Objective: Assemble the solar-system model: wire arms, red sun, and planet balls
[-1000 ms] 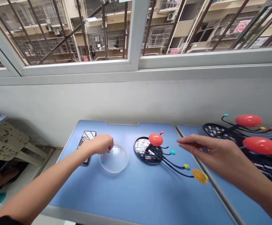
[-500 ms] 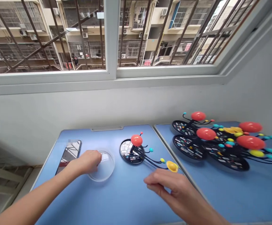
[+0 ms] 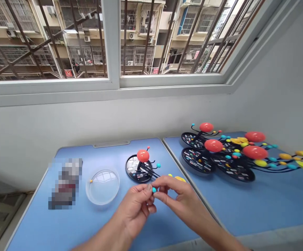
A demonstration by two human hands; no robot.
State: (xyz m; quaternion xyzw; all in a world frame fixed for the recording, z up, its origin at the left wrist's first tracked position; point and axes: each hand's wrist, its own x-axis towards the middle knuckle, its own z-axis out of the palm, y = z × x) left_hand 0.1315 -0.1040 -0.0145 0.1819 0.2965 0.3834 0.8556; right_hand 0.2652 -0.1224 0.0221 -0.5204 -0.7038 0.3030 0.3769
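A small turquoise ball point(image 3: 154, 190) shows between the fingertips of both my hands. My left hand point(image 3: 138, 209) pinches it from the left, its other fingers curled under. From the right, my right hand point(image 3: 179, 198) closes thumb and forefinger at the same ball. Just behind them stands a solar system model point(image 3: 143, 156) with a round black base, a red ball and thin black arms tipped with coloured balls. My right hand hides part of these arms near a yellow piece point(image 3: 180, 179). A clear round dish point(image 3: 103, 201) to the left holds a tiny orange ball point(image 3: 91, 181).
Several similar models point(image 3: 213, 145) crowd the adjoining blue table on the right, their arms reaching rightward. A pixelated dark object point(image 3: 66, 184) lies at the left table edge. The seam between the tables point(image 3: 176, 158) runs right of the model. Wall and barred window are behind.
My left hand has left the clear dish and come right to meet my right hand, bringing the turquoise ball into view. My right hand has moved slightly left. The view has shifted.
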